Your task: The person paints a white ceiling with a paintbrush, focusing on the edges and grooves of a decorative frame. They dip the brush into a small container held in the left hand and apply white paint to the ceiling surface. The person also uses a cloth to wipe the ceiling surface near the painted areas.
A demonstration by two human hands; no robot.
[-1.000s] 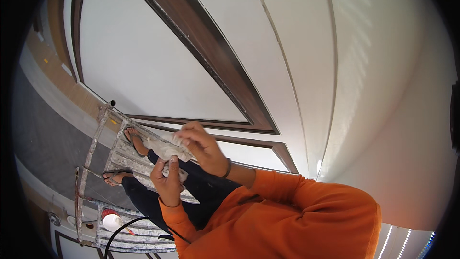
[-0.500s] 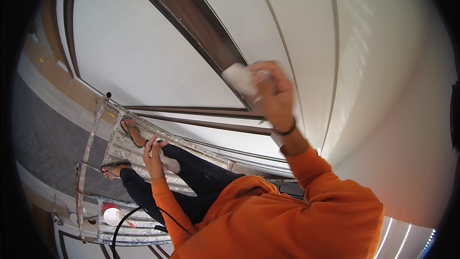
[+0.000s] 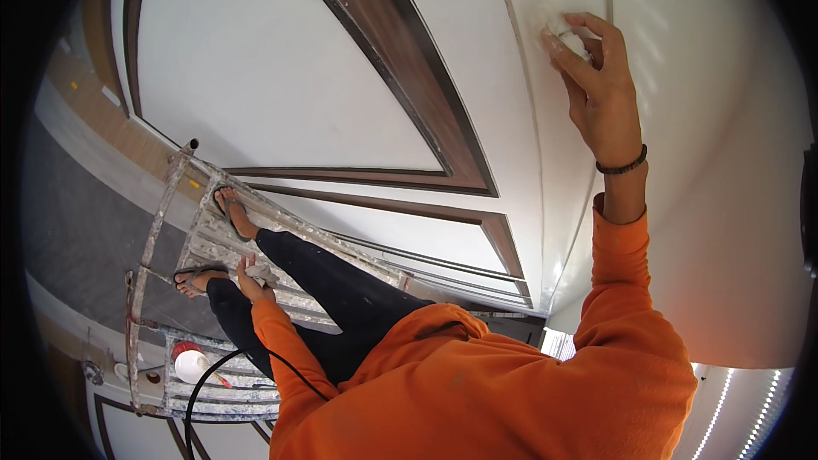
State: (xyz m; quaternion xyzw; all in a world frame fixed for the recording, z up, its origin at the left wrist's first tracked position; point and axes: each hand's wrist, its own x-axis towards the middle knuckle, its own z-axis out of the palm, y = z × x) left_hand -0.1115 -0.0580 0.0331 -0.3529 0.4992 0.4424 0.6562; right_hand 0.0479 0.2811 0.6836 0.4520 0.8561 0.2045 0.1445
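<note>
High at the right, my right hand [image 3: 596, 77] pinches a crumpled white cloth [image 3: 576, 44] between thumb and fingers. The cloth is up against the white wall [image 3: 567, 132], beside a thin raised moulding line. Low at the left, my left hand [image 3: 253, 283] is closed around a pale greyish cloth [image 3: 266, 273], partly hidden by the fingers. That hand hangs near my thigh, away from the wall.
I stand in sandals on a paint-spattered scaffold platform [image 3: 223, 249] with a metal end rail [image 3: 155, 226]. A white-and-red tub [image 3: 190, 365] with a brush sits on its slats. A black cable [image 3: 200, 383] loops past my left arm. Brown trim [image 3: 400, 51] frames the wall panels.
My right hand has moved up and right with the white cloth, from the brown trim corner to the plain white wall. My left hand has dropped slightly and drawn left, its fingers more closed.
</note>
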